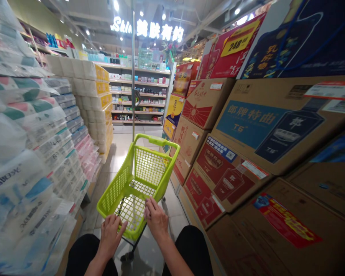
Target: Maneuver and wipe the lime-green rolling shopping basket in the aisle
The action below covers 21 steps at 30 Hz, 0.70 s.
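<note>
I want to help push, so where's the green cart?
In the head view, the cart stands on the floor, below and left of centre, between wrapped packs on the left and boxes on the right.

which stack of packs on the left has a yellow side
The farthest stack, mostly white: its right side is bright yellow, while nearer packs show mainly white, green or pink.

A lime-green plastic mesh shopping cart (140,189) stands on the pale tiled floor (120,143), its near end by the bare left hand (110,232) and bare right hand (156,218). Left: stacked white plastic-wrapped tissue packs (40,115), then white-and-yellow packs of rolls (89,92) beyond. Right: stacked brown cardboard cartons (238,145), red and dark-blue printed packages (304,42) on top. Behind the cart: long white shelves (149,112).
</note>
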Tool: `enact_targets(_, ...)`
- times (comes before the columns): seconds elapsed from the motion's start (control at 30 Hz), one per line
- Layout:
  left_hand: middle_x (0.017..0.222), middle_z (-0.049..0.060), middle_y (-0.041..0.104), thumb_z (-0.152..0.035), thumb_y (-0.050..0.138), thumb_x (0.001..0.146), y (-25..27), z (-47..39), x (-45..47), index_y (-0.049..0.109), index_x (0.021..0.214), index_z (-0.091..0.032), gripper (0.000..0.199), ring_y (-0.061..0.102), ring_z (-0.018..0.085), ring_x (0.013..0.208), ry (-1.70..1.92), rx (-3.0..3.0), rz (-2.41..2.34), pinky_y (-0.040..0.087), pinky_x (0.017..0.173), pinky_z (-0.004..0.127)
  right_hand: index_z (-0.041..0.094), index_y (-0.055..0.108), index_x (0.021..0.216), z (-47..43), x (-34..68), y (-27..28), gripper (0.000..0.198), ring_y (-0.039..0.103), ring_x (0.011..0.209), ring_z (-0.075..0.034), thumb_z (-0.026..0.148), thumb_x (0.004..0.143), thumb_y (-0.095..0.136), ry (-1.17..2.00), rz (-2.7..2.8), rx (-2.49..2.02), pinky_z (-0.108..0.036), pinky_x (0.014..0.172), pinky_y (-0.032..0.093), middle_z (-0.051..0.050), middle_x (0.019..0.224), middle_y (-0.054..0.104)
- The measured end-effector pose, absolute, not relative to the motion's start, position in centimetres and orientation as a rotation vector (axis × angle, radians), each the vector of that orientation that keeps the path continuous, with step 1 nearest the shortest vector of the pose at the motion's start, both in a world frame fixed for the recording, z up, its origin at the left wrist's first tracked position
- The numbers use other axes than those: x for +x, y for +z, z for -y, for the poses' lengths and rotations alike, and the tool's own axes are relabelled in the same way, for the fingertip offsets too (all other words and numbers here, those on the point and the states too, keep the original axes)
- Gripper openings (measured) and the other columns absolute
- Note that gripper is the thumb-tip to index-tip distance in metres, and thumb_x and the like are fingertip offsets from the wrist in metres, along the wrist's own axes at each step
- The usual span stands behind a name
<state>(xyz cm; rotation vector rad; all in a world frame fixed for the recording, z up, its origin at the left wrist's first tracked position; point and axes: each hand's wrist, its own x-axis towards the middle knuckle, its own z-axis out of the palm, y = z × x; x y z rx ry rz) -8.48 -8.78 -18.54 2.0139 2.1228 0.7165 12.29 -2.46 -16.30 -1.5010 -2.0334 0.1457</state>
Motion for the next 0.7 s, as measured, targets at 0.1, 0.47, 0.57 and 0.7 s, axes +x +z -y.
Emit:
enact_targets(0.1, 0.089, 0.004, 0.059, -0.047, 0.041, 0.092, -18.8, 8.2, -8.5, 0.057, 0.072, -0.023, 0.035, 0.050, 0.025, 0.103, 0.729, 1.997, -2.149, 0.038, 0.088, 0.041, 0.030, 0.059, 0.124, 3.8, 11.1, -16.6, 0.039, 0.063, 0.102, -0.016, 0.015, 0.089, 0.047, 0.154, 2.093, -1.489, -0.025, 0.080, 0.052, -0.002, 0.143, 0.051)
enact_targets(0.47, 0.092, 0.005, 0.059, -0.044, 0.035, 0.093, -17.9, 7.5, -9.8, 0.055, 0.073, -0.022, 0.036, 0.050, 0.026, 0.106, 0.657, 1.964, -2.151, 0.037, 0.088, 0.043, 0.034, 0.060, 0.123, 0.6, 14.2, -14.4, 0.037, 0.061, 0.102, -0.015, 0.019, 0.092, 0.047, 0.126, 2.181, -1.446, -0.024, 0.077, 0.051, 0.003, 0.143, 0.051)
enact_targets(0.57, 0.093, 0.005, 0.059, -0.042, 0.036, 0.092, -18.3, 7.3, -9.5, 0.056, 0.073, -0.022, 0.034, 0.049, 0.026, 0.107, 0.673, 1.940, -2.166, 0.037, 0.088, 0.043, 0.033, 0.061, 0.122, -0.3, 13.5, -14.6, 0.033, 0.062, 0.100, -0.015, 0.022, 0.094, 0.045, 0.096, 2.069, -1.550, -0.025, 0.077, 0.052, 0.001, 0.141, 0.053)
enact_targets(0.7, 0.095, 0.005, 0.060, -0.037, 0.037, 0.091, -18.7, 6.8, -9.8, 0.057, 0.074, -0.022, 0.030, 0.047, 0.026, 0.108, 0.706, 1.929, -2.162, 0.037, 0.088, 0.042, 0.028, 0.064, 0.113, 2.3, 10.9, -15.7, 0.029, 0.062, 0.099, -0.016, 0.017, 0.090, 0.050, 0.085, 2.272, -1.348, -0.024, 0.078, 0.051, 0.000, 0.137, 0.056)
